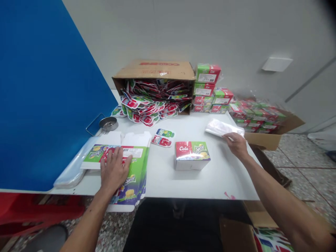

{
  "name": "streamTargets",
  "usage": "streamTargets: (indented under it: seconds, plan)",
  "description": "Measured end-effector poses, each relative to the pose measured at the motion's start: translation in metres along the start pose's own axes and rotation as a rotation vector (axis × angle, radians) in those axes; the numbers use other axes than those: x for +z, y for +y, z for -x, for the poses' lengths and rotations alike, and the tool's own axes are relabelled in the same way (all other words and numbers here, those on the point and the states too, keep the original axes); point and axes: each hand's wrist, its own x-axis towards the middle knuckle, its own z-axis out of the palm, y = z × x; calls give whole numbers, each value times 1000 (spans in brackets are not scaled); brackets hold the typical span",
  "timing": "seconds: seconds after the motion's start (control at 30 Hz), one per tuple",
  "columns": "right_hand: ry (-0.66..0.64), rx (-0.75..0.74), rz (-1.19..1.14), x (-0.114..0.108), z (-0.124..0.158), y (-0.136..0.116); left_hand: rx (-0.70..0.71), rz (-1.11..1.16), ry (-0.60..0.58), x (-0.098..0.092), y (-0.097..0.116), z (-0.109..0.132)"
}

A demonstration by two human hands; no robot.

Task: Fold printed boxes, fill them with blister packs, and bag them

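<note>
My left hand (pixel 114 169) lies with fingers spread on a stack of flattened printed cartons (pixel 137 168) at the table's left front. At the right edge, my right hand (pixel 237 145) pinches the near side of a pile of clear plastic bags (pixel 219 127) on the tabletop. Between the hands stands a folded Cola and Sprite box (pixel 192 155), closed on top. Behind it, two can-shaped packets, one green Sprite packet (pixel 165 132) and one red Cola packet (pixel 161 141), lie side by side.
An open cardboard carton (pixel 157 70) at the back spills many similar packets (pixel 147 108). Wrapped boxes (pixel 204 89) are stacked beside it, and more fill a carton (pixel 265 140) at right. Left are a metal dish (pixel 108 123), plastic sheets (pixel 76 168) and a blue panel (pixel 52 87).
</note>
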Motion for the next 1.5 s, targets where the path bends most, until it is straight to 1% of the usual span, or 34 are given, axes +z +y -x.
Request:
streamTargets:
  seconds: [0.03,0.1,0.17,0.23,0.27,0.33,0.37,0.4,0.43,0.47,0.5,0.53,0.6,0.63,0.67,0.7,0.73,0.77,0.83,0.87,0.9,0.93,0.97,1.03,1.07,1.1,1.13,1.17,1.2,1.27,1.3,1.4,1.47,1.5]
  plan:
    - [0,-14,-3,-5,-3,-7,-3,2,-4,-1,0,0]
    - [44,-18,-27,-16,-12,-24,-3,7,-9,-2,1,-1]
    - [44,-30,-67,-31,-22,-44,0,15,-6,-6,3,-2]
    - [59,-45,-131,-49,-36,-66,17,37,49,-14,7,-3]
    - [125,-35,-175,-60,-44,-77,36,63,104,-22,12,-3]
    - [327,8,-291,-85,-59,-99,75,181,254,-42,28,0]
    - [373,18,-355,-98,-65,-110,82,285,328,-54,40,4]
    - [381,19,-416,-111,-70,-121,63,423,375,-67,54,9]
    - [380,21,-473,-122,-72,-132,25,566,370,-79,70,17]
    - [389,25,-525,-132,-72,-142,-2,710,334,-89,89,27]
    - [429,34,-571,-141,-68,-150,13,851,252,-97,108,39]
    - [487,51,-625,-148,-62,-157,62,982,133,-102,128,52]
    - [592,100,-766,-154,-42,-165,137,1202,-177,-103,166,80]
    - [633,138,-834,-154,-29,-166,173,1278,-366,-99,182,93]
    - [670,182,-885,-152,-14,-165,221,1332,-530,-94,194,104]
    - [702,228,-906,-149,1,-163,280,1335,-614,-87,202,111]
    - [735,273,-883,-144,16,-160,323,1303,-572,-80,205,115]
    - [765,309,-820,-139,31,-155,351,1258,-424,-73,205,114]
    - [794,358,-659,-129,55,-145,383,1173,-18,-60,196,98]
    - [792,375,-597,-125,63,-139,370,1147,132,-54,189,84]
    - [788,389,-560,-121,70,-134,347,1125,211,-49,183,68]
    - [792,403,-552,-118,74,-128,314,1111,215,-45,178,51]
    - [799,418,-568,-116,77,-123,285,1116,145,-41,175,35]
    - [819,454,-621,-111,80,-115,220,1165,-78,-35,175,11]
    - [827,471,-642,-109,81,-113,216,1181,-167,-33,178,5]
    - [829,487,-656,-106,82,-112,217,1190,-226,-31,181,3]
    - [825,499,-664,-103,85,-112,211,1180,-242,-31,184,6]
    - [816,508,-668,-98,89,-114,188,1144,-220,-31,187,13]
    - [800,515,-669,-93,93,-117,151,1086,-171,-32,189,24]
    - [751,535,-674,-80,103,-124,52,920,-53,-36,190,54]
    - [719,550,-681,-73,108,-129,60,858,-36,-37,189,71]
    - [619,597,-725,-54,117,-139,214,859,-145,-38,184,113]
    - [572,604,-750,-47,119,-143,269,882,-142,-34,181,126]
    - [554,600,-759,-45,119,-145,269,890,-110,-31,179,127]
